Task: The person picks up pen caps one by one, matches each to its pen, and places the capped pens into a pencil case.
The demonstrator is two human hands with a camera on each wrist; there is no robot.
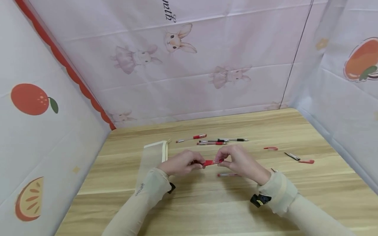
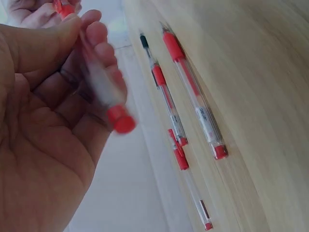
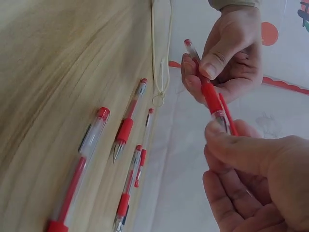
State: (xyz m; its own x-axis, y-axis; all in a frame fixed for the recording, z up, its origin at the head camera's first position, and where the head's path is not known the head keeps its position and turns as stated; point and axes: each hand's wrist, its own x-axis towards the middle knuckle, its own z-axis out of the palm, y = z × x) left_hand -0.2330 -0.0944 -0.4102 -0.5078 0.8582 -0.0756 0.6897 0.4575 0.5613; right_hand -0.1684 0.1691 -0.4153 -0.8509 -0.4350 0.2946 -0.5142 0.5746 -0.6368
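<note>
Between both hands is a red gel pen (image 1: 208,162) with a clear barrel and red grip, held over the table. My left hand (image 1: 185,162) grips its barrel between thumb and fingers. In the left wrist view the pen's red end plug (image 2: 121,119) sticks out past the curled fingers. At the other end, my right hand (image 1: 236,161) pinches the clear cap with a red clip (image 3: 228,114), its thumb hiding part of it. Just below the right hand lies another red pen (image 1: 226,174), partly covered by that hand in the head view.
Behind the hands lie several red and black pens, among them a capped red pen (image 1: 191,138) and a black pen (image 1: 233,140). On the right are a red cap (image 1: 270,148), a black cap (image 1: 292,156) and another red cap (image 1: 306,161). A mesh zip pouch (image 1: 150,157) lies beside the left forearm.
</note>
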